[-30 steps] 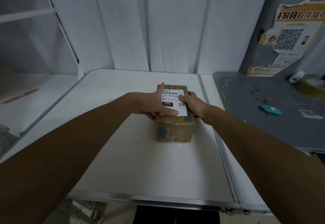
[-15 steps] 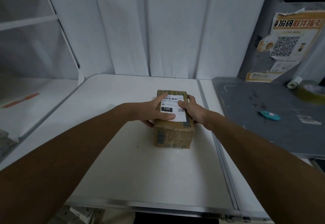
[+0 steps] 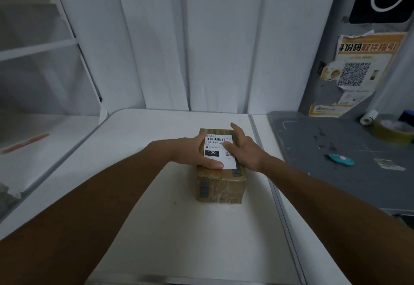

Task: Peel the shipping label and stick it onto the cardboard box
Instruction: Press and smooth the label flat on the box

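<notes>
A: Cardboard box (image 3: pixel 220 186) position?
B: On white table (image 3: pixel 156 217), between both hands; one box, one shipping label (image 3: pixel 220 152) flat on its top.
A: Left hand (image 3: pixel 192 152)?
B: Against box's left side, thumb lying across label's near edge, pressing, not gripping.
A: Right hand (image 3: pixel 245 150)?
B: Fingers spread open, palm down over box's right edge, thumb on label. Nothing grasped.

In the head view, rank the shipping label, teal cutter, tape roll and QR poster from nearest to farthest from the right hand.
1. Shipping label: on the box top, touched by the right hand.
2. Teal cutter: on the grey mat to the right.
3. Tape roll: far right of the mat.
4. QR poster: on the wall, upper right.
</notes>
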